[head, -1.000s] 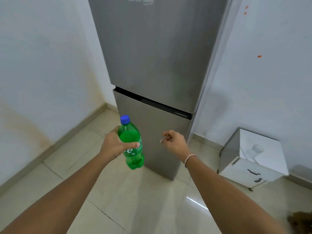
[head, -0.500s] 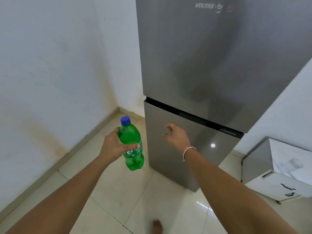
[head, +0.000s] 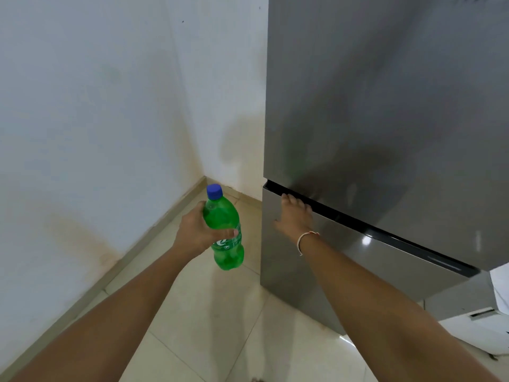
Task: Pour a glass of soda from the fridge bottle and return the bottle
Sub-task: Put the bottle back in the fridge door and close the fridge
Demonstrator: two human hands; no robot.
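Left hand wrapped around the middle of a green soda bottle, thumb across the label, fingers curled behind. Bottle upright with a slight tilt, blue cap screwed on, held in the air above the cream floor tiles, just left of the fridge's lower left corner edge and apart from it. Bottle full of green up to the shoulder, label partly hidden under the thumb.

Right hand against the steel-grey fridge, near the left end of the dark gap between upper and lower doors. Fingertips hooked over the top edge of the lower door, tucked into that gap; thumb spread out to the left on the door face. Grasping the door's top lip, though how deep the fingers reach cannot be told. Thin pale bracelet on the right wrist.

Both doors closed, the gap running down toward the right. Faint shadow and reflection of the arm on the upper door.

White wall on the left, stained yellow-brown low down, meeting a second wall in the corner behind the bottle, with a tiled skirting along the floor edge. White cabinet at the lower right edge, beside the fridge, only partly in view.
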